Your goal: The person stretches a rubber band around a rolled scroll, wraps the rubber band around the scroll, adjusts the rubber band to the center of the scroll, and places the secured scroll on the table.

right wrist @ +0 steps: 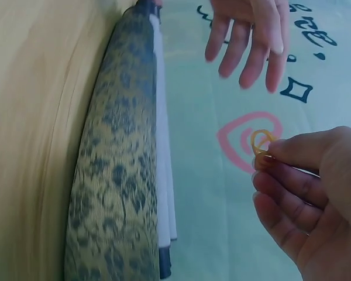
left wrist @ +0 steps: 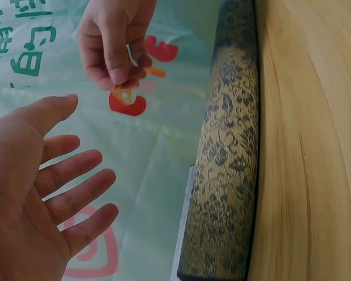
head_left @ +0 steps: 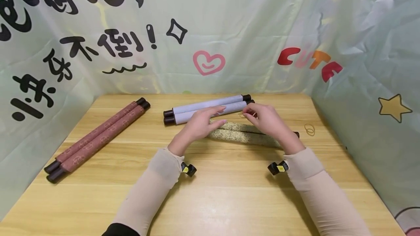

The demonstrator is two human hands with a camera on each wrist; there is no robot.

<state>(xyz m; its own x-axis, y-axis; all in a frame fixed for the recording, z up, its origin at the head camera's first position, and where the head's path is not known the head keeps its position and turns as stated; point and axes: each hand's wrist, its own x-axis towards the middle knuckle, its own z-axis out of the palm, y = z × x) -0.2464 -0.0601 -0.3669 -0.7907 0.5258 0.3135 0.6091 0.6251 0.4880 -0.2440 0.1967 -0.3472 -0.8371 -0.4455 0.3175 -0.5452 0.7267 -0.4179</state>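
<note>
My right hand (head_left: 266, 120) pinches a small yellow rubber band (right wrist: 261, 141) between thumb and forefinger. Held apart from it on the left is my left hand (head_left: 198, 124), its fingers spread and nothing in them, as the left wrist view shows. Below both hands lies a pair of rolled scrolls (head_left: 238, 136) side by side, with a gold and dark floral covering; the hands and forearms hide their ends in part. The left wrist view shows the floral roll (left wrist: 225, 146) close up, beside the left hand.
Behind the floral pair lie two pale blue scrolls (head_left: 210, 104) with dark end knobs. Two reddish-brown scrolls (head_left: 103, 134) rest diagonally at the left. Loose rubber bands (head_left: 309, 130) lie at the right of the wooden table (head_left: 223, 199). Printed cloth (head_left: 249, 39) encloses the back and sides.
</note>
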